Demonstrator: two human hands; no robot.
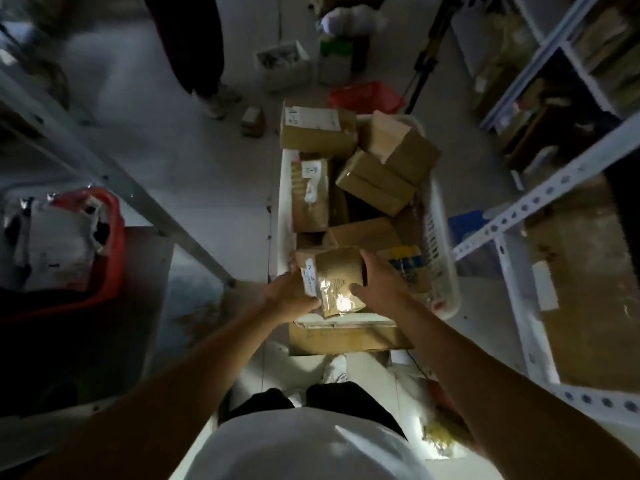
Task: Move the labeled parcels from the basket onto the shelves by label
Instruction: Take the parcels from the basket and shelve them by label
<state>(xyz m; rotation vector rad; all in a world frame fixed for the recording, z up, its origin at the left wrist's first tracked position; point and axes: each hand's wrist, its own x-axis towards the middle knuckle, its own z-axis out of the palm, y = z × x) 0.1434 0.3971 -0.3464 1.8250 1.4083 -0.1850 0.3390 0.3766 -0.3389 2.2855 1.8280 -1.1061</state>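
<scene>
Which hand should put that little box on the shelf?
Probably the right hand. Both hands hold the small parcel, but the white shelf stands on the right side, nearer that grip. The left hand is farther from it.

Roughly seven parcels (375,183), one basket (437,237), two shelves (540,209).
</scene>
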